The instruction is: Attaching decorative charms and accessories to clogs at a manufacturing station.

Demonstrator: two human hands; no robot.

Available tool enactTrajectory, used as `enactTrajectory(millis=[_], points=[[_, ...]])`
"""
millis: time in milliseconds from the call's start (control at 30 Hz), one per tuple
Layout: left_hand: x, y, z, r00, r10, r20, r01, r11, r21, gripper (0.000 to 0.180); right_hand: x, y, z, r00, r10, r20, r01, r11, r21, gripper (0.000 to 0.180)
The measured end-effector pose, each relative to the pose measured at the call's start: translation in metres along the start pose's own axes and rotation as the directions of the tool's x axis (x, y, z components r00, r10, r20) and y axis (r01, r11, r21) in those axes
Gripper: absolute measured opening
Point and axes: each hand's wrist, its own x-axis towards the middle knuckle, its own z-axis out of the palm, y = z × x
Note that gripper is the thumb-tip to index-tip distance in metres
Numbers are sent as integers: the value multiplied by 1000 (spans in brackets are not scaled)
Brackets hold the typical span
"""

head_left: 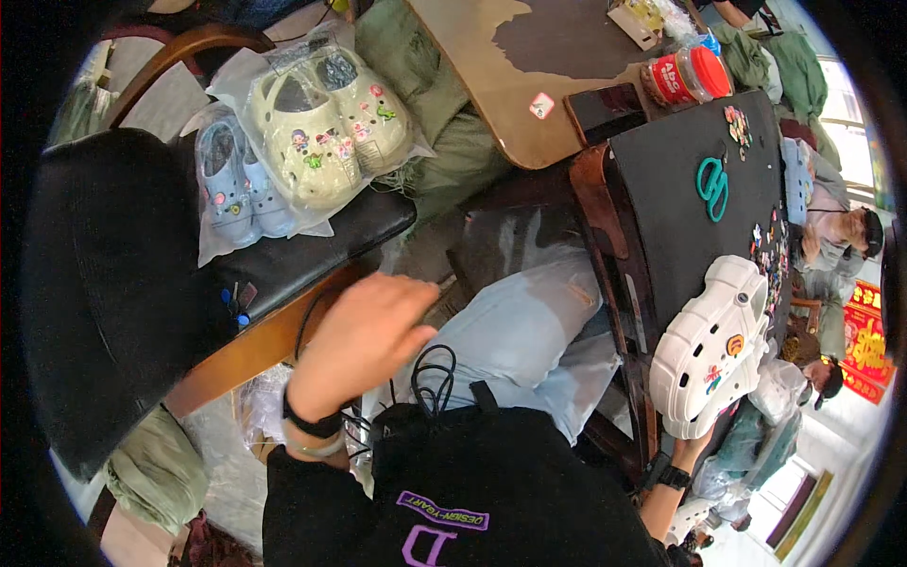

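My right hand [694, 451] reaches up from the lower right and grips a white clog [697, 354] by its lower end, over the right edge of the black-topped table. Small charms [734, 346] sit in holes on the clog's upper. The clog hides most of that hand's fingers. My left hand [367, 326], slightly blurred, hangs above my lap beside the black bench. Its thumb stands apart from the fingers, and nothing shows in it. On the bench, cream clogs [312, 137] with charms and light blue clogs [236, 184] lie in clear plastic bags.
Teal-handled scissors [712, 189] and many loose charms [773, 255] lie on the black tabletop [661, 227]. A red-lidded jar [688, 76] and a dark phone [606, 113] are on the table behind. Other people [841, 231] sit across at the right.
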Motion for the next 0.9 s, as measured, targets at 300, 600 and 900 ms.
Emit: enactTrajectory(millis=[300, 600, 900], points=[[-41, -40, -23, 930, -341, -137, 355, 930, 97, 36, -7, -4, 11, 992, 43, -120, -36, 998, 56, 56], [-94, -77, 22, 770, -552, -320, 636, 703, 318, 35, -11, -1, 13, 989, 44, -145, -42, 999, 16, 58], [-96, -86, 35, 790, -443, -424, 605, 675, 422, 34, -17, -5, 23, 981, 51, -188, -48, 999, 23, 59]])
